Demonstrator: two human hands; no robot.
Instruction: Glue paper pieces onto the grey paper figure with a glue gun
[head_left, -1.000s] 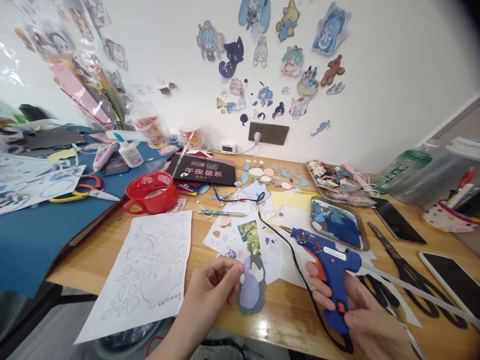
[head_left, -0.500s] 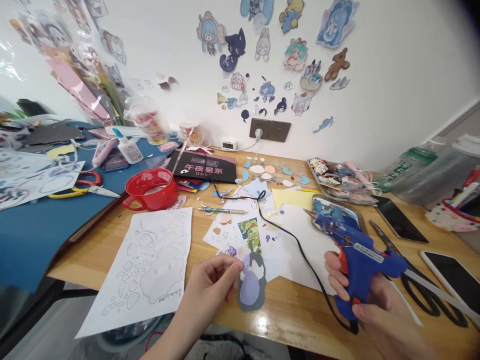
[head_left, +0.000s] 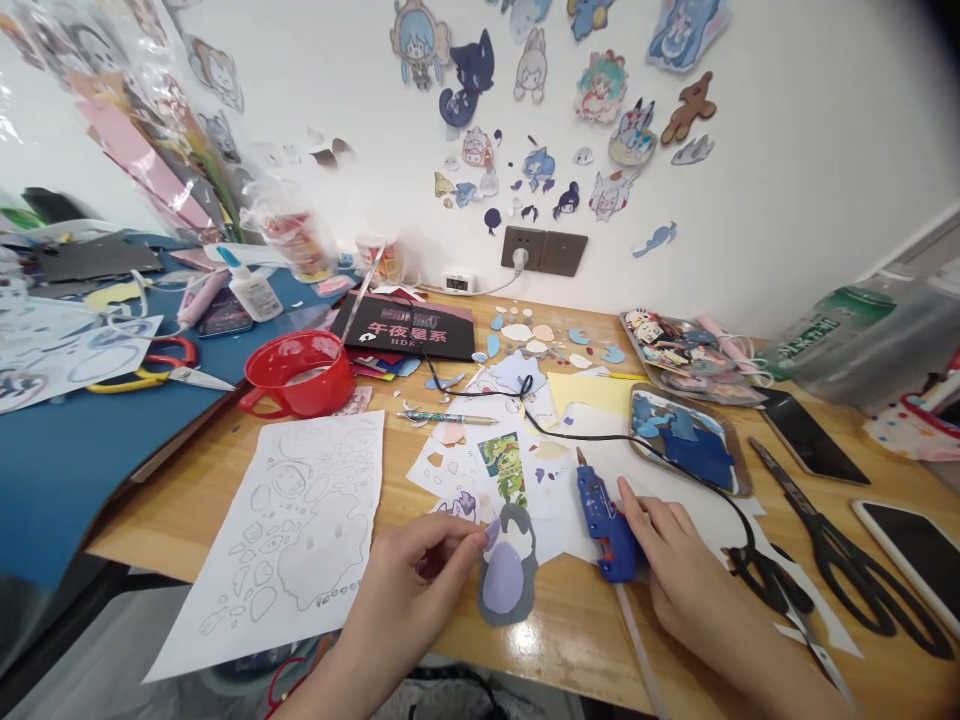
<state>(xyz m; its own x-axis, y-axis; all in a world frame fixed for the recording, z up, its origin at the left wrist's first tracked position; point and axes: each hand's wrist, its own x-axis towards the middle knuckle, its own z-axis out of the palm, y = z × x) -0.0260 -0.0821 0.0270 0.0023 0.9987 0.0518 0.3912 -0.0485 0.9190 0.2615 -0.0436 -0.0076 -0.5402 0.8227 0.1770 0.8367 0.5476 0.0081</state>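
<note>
My left hand [head_left: 431, 580] is closed in a pinch on a small light-purple paper piece [head_left: 492, 532]. The piece is at the upper left edge of a grey paper cutout [head_left: 486, 606] bearing a lavender oval and white patches, which lies near the table's front edge. To the right, a blue hot glue gun [head_left: 598, 510] rests on the table with its nozzle pointing away and a glue stick trailing from its rear. Beside it, my right hand [head_left: 671, 560] has its fingers stretched out along the gun's right side; its thumb is hidden.
A drawn paper sheet [head_left: 300, 530] lies left, below a red mug [head_left: 300, 375]. Black scissors [head_left: 821, 530] and two phones [head_left: 814, 435] are at right. A black cord [head_left: 585, 436] crosses the middle near a pen [head_left: 446, 418] and a tray of blue scraps [head_left: 739, 470].
The glue gun has come down from the raised right hand onto the table, turned to point away, and the right fingers have straightened off its grip. The left hand keeps its pinch.
</note>
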